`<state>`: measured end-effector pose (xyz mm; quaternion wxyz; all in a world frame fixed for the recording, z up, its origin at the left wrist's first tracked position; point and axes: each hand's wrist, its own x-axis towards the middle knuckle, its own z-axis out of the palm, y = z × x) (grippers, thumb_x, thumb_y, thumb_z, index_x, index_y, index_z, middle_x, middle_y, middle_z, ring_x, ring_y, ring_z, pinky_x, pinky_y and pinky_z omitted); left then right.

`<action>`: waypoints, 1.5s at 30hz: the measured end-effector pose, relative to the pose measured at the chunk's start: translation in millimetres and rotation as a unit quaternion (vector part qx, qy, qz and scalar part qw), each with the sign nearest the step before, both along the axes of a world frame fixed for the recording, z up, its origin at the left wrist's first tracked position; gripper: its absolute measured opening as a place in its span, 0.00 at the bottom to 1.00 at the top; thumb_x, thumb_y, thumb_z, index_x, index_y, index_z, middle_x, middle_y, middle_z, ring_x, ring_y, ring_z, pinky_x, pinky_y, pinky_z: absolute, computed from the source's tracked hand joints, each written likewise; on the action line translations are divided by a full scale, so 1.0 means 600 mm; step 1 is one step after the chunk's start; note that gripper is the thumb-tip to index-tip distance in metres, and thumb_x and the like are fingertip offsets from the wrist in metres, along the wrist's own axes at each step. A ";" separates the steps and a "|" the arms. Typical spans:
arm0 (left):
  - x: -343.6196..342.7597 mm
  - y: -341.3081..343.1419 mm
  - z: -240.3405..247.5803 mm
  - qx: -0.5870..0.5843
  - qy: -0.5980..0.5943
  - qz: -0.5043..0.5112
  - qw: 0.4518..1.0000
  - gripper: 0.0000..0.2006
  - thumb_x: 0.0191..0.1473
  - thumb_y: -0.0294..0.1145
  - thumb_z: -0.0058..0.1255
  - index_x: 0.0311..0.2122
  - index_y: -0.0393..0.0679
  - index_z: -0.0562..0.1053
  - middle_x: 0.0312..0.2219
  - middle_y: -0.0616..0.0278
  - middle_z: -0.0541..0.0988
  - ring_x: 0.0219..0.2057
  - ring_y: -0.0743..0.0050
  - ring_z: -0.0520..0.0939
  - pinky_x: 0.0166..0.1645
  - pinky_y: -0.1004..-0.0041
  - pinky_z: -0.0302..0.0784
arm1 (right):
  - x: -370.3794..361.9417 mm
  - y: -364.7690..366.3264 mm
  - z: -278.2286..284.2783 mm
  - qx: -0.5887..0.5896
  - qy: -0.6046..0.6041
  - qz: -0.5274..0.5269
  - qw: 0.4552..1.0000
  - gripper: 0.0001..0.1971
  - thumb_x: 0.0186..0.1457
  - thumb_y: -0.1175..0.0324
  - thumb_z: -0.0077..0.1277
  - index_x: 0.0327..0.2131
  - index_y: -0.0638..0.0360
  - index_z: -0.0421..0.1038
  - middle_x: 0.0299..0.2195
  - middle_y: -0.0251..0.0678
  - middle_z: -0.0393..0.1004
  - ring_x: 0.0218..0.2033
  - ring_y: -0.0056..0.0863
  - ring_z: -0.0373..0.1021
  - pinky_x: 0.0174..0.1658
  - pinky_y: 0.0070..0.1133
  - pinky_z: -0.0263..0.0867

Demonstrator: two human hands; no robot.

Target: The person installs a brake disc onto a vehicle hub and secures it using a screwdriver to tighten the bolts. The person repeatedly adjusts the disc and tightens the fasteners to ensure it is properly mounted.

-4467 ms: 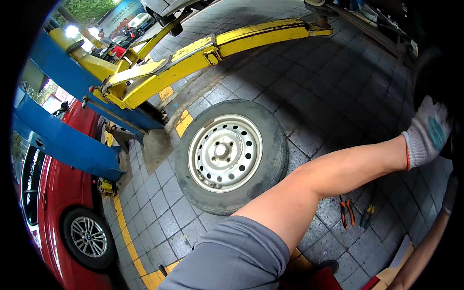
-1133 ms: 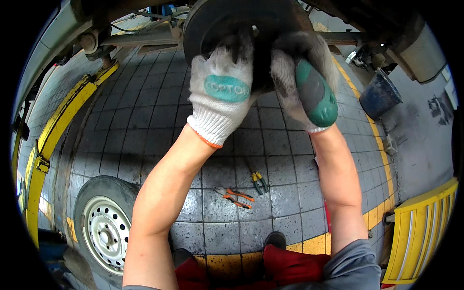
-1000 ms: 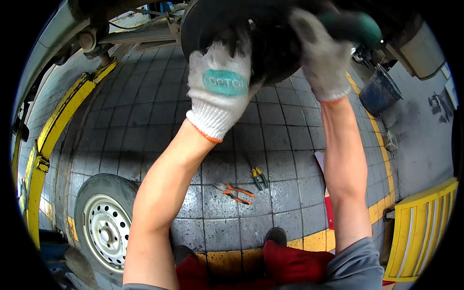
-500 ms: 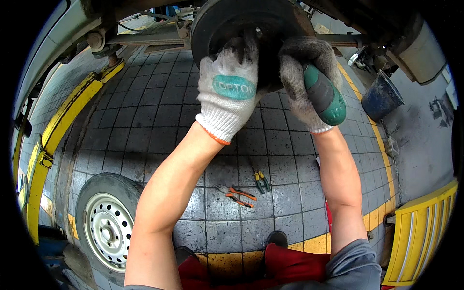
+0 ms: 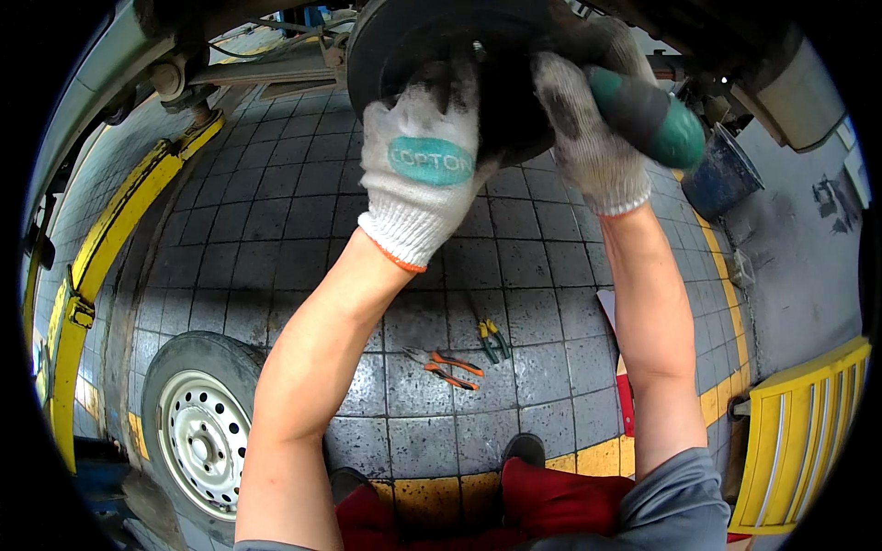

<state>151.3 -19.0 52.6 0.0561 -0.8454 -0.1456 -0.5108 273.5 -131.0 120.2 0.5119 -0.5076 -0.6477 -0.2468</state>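
A round dark drum-like wheel part (image 5: 386,41) hangs at the top, under a raised vehicle. My left hand (image 5: 421,151), in a white knitted glove with blackened fingers, reaches up to it. Its fingers are stretched against the inner area below a small shiny stud (image 5: 477,45); their tips fade into shadow. To the right, my gloved right hand (image 5: 597,129) is closed round a thick green and dark grey tool handle (image 5: 657,118). The butt of the handle points right and slightly down. Whatever the handle carries at its other end is hidden.
Orange-handled pliers (image 5: 450,369) and yellow-green-handled pliers (image 5: 493,341) lie on the tiled floor. A wheel (image 5: 204,441) lies at the lower left, beside a yellow lift arm (image 5: 119,220). On the right are a dark bucket (image 5: 723,174) and a yellow slatted metal piece (image 5: 804,436).
My right hand has moved up and to the right, and the tool handle has swung from steeply downward to pointing rightward. My left hand keeps its place at the drum-like part.
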 end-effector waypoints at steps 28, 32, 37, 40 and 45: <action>0.030 0.017 0.023 0.125 -0.052 0.029 0.990 0.39 0.46 0.57 0.66 0.61 0.47 0.71 0.51 0.55 0.77 0.47 0.55 0.80 0.43 0.58 0.71 | 0.032 -0.140 -0.026 0.149 -0.053 -0.113 0.981 0.10 0.64 0.71 0.50 0.47 0.61 0.74 0.42 0.39 0.78 0.34 0.29 0.75 0.38 0.24 0.73; 0.053 -0.002 -0.019 0.037 -0.131 0.060 0.989 0.49 0.45 0.63 0.65 0.63 0.35 0.65 0.55 0.42 0.74 0.51 0.43 0.78 0.49 0.51 0.72 | 0.019 -0.134 -0.033 0.141 0.071 0.056 0.986 0.11 0.64 0.70 0.51 0.48 0.63 0.73 0.41 0.39 0.78 0.32 0.27 0.75 0.35 0.20 0.72; 0.056 -0.013 -0.027 -0.049 -0.110 0.036 0.992 0.50 0.41 0.62 0.68 0.63 0.36 0.65 0.54 0.41 0.73 0.50 0.42 0.78 0.50 0.49 0.73 | -0.003 -0.131 -0.029 0.038 0.157 0.087 0.983 0.11 0.64 0.69 0.54 0.46 0.64 0.70 0.41 0.40 0.77 0.29 0.25 0.75 0.33 0.21 0.73; 0.047 -0.013 -0.021 -0.051 -0.093 0.027 0.994 0.49 0.40 0.59 0.69 0.62 0.36 0.66 0.54 0.40 0.74 0.49 0.41 0.79 0.50 0.50 0.74 | -0.021 -0.119 -0.038 0.033 0.132 0.092 0.986 0.16 0.59 0.70 0.59 0.48 0.63 0.69 0.43 0.41 0.77 0.37 0.27 0.75 0.42 0.23 0.73; 0.029 0.002 -0.021 0.018 -0.063 0.042 0.997 0.60 0.38 0.61 0.71 0.68 0.31 0.56 0.52 0.41 0.75 0.44 0.49 0.82 0.42 0.56 0.75 | -0.042 -0.105 -0.060 -0.018 0.121 0.081 0.989 0.19 0.52 0.73 0.66 0.47 0.62 0.73 0.44 0.39 0.78 0.45 0.33 0.76 0.51 0.28 0.73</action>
